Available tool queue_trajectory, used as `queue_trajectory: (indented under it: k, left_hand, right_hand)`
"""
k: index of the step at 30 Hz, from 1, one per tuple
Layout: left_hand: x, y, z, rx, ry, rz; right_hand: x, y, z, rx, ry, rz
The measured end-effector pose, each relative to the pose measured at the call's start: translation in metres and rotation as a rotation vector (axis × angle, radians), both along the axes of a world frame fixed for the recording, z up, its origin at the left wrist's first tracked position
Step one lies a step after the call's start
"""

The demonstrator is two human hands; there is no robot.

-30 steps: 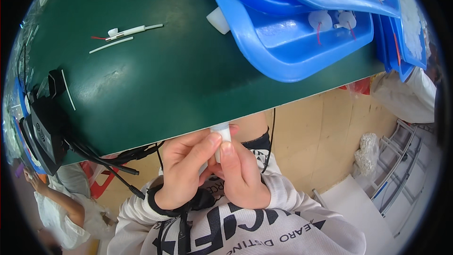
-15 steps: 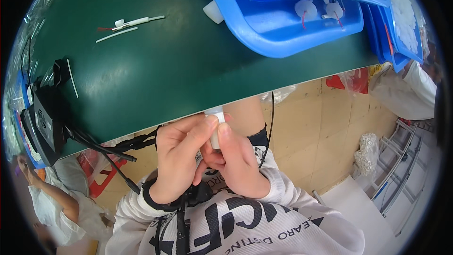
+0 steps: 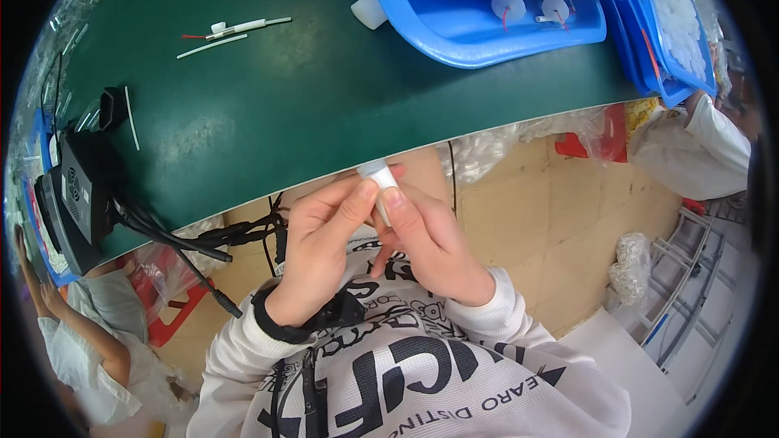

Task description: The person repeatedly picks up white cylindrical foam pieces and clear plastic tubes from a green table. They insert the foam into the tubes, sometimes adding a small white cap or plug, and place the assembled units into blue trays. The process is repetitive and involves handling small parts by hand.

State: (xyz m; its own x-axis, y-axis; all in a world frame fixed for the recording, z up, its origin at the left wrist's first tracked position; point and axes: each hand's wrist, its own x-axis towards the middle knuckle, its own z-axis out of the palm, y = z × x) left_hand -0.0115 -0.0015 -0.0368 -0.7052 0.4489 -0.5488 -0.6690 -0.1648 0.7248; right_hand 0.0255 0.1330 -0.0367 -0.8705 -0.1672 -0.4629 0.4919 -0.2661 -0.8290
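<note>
A small white plastic tube [image 3: 380, 179] with a translucent, wider far end is pinched between my two hands, just off the table's near edge. My left hand [image 3: 319, 247] presses its thumb against the tube's left side. From the other side, the thumb of my right hand [image 3: 436, 245] bears on the same piece, and the fingers curl beneath. The tube leans slightly, its far end to the left. Most of its underside is hidden by the fingers.
On the green table [image 3: 268, 105] lie a thin white tube [image 3: 213, 46] and a white assembly with red wires [image 3: 243, 28]. Blue trays [image 3: 479, 53] of round white parts stand far right. A black device [image 3: 85, 186] with cables [image 3: 174, 239] sits left. People sit at both sides.
Both hands have shifted slightly up in the picture with the tube, which now leans more. The table and trays appear shifted as the view moved.
</note>
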Motion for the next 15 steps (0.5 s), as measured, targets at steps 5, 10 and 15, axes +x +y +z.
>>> queue_trajectory:
  k: [5,10,15]
  left_hand:
    - [0.006,0.014,-0.012,0.112,0.015,0.132]
    - [0.001,0.002,-0.014,0.164,-0.036,0.042]
    - [-0.001,0.000,-0.005,0.058,-0.103,0.059]
  right_hand:
    - [-0.003,0.009,-0.003,0.523,0.266,0.132]
    - [0.002,-0.012,0.003,0.258,0.039,-0.024]
    - [0.002,-0.024,0.002,-0.044,-0.086,-0.141]
